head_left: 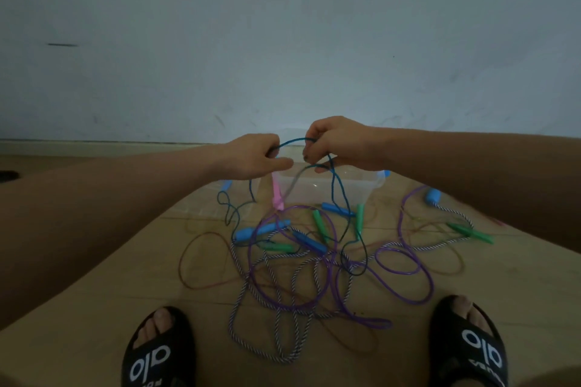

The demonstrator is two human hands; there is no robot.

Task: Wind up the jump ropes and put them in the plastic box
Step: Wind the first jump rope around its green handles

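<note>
Fingers of my left hand point(257, 156) and right hand point(333, 143) pinch the teal rope point(338, 188), a loop arching between them above the plastic box point(330, 190).

- This is looking like a plain room in a home, dimly lit.
- A bare wall point(283, 25) is rising beyond the hands, meeting a skirting point(94, 143).
- Tiled floor point(110, 292) is spreading below the hands, with slippers point(158, 352) nearest the wearer.
</note>
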